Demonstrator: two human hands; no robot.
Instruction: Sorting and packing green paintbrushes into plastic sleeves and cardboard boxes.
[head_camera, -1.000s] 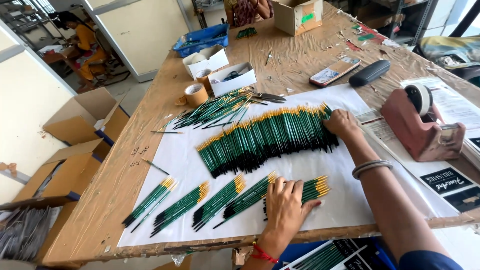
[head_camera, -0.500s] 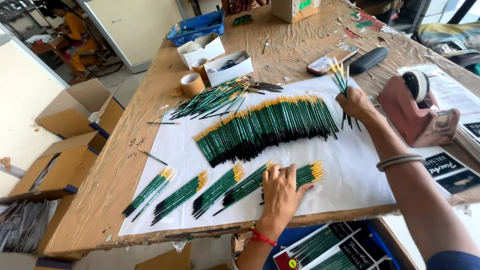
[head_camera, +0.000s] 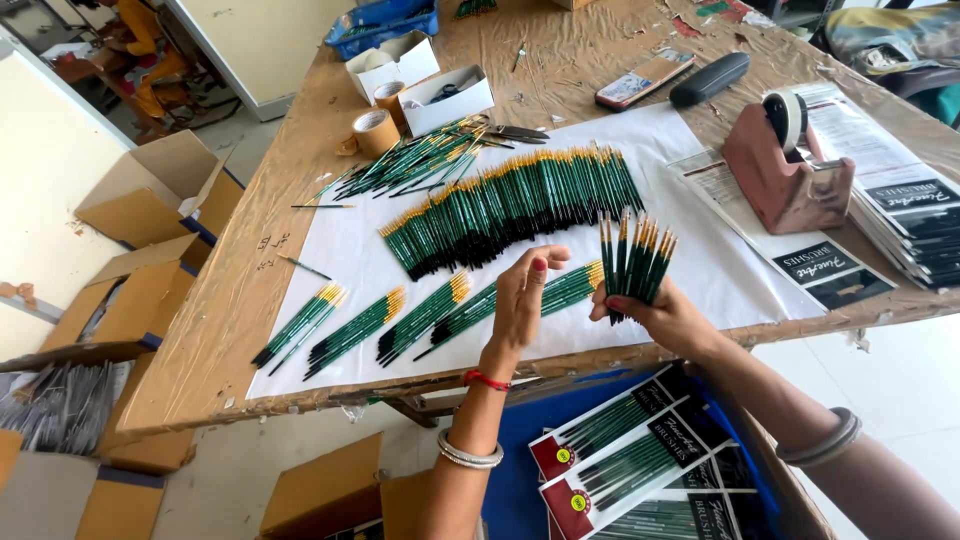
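**Fan of green brushes held above the paper sheet**

Right hand (head_camera: 668, 318) closed around a fan of thin green-handled brushes (head_camera: 632, 262), gripped at the dark lower ends, yellow-tipped ends spread upward; held in the air over the near edge of the white paper sheet (head_camera: 700, 260), right of centre. Left hand (head_camera: 522, 300) raised just left of the fan, fingers loosely curled and slightly apart, holding nothing, not touching the fan. Red thread and metal bangles on the left wrist, a grey bangle on the right forearm.

Beyond the hands, a long dense row of brushes (head_camera: 510, 205) laid side by side across the sheet, glossy green shafts, black ends toward the near side. Nearer and left, small sorted bundles (head_camera: 370, 325) lying slantwise, well apart from one another. Farther left, a loose untidy heap (head_camera: 415, 160) beside a roll of brown tape (head_camera: 375, 130) and open white cardboard boxes (head_camera: 445, 98).

Rough wooden table (head_camera: 230, 290), scuffed and stained. On the right, a dusty-pink tape dispenser (head_camera: 785, 165) standing on printed cards (head_camera: 900, 200), partly cut off at the frame edge. Phone (head_camera: 640, 80) and dark oblong case (head_camera: 708, 78) at the far side. Below the table edge, flat packed brush sets (head_camera: 625, 450), partly hidden by the forearms. Brown cartons (head_camera: 150, 190) on the floor at left. Bristle detail too small to make out.
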